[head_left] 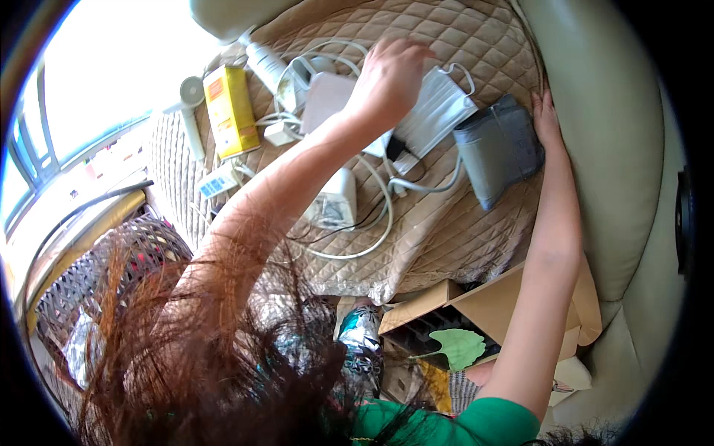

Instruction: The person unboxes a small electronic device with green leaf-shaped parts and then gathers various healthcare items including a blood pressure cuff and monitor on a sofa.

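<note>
My left hand (394, 71) is over the tan quilted cover (479, 33), fingers bent, between a flat pale object (326, 100) and a white pleated face mask (438, 111); whether it grips anything is hidden. My right hand (546, 118) rests with its fingers at the seam between the cover and the leather sofa, just right of a folded grey blood pressure cuff (496, 148). A grey tube runs left from the cuff. White cables (385, 223), a white device (336, 200), a yellow box (230, 111) and a white bottle (273, 72) lie left of the cuff.
An open cardboard box (418, 306) with a green leaf-shaped piece (460, 347) stands below the cover's front edge. The pale green leather sofa (602, 139) rises at the right. A woven basket (139, 245) stands at the left by a bright window. Hair hides part of the lower left.
</note>
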The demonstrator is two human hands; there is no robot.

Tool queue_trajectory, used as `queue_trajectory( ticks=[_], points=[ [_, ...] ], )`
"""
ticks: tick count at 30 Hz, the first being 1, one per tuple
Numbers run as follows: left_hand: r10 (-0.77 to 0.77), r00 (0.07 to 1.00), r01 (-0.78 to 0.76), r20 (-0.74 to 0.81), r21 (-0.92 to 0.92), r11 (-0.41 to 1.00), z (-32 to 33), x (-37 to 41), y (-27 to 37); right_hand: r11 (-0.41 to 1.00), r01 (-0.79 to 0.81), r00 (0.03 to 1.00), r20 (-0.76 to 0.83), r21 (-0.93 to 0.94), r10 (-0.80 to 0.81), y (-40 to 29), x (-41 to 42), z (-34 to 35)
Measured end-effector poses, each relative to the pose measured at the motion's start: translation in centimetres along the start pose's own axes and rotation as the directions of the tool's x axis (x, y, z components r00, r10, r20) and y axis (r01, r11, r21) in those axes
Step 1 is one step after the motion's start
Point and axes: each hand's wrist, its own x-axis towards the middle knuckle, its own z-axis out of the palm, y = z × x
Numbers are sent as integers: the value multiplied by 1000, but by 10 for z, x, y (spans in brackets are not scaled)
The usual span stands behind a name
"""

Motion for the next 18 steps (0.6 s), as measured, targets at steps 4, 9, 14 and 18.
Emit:
queue_trajectory(
  ticks=[4, 9, 14, 18],
  points=[
    [-58, 998, 57, -10, -16, 998, -46, -67, 7, 994, 27, 996, -77, -106, -35, -16, -4, -6],
    [-225, 973, 223, -43, -57, 973, -94, -133, 11, 968, 25, 986, -151, -248, -64, -92, -56, -26],
    [-384, 923, 385, 5, -10, 923, -119, -190, -7, 959, 281, 943, -192, 27, -271, -214, -149, -1],
    [-429, 898, 435, 100, -51, 899, -107, -222, -18, 968, 138, 983, -145, 210, -109, -233, -151, 56]
  ],
)
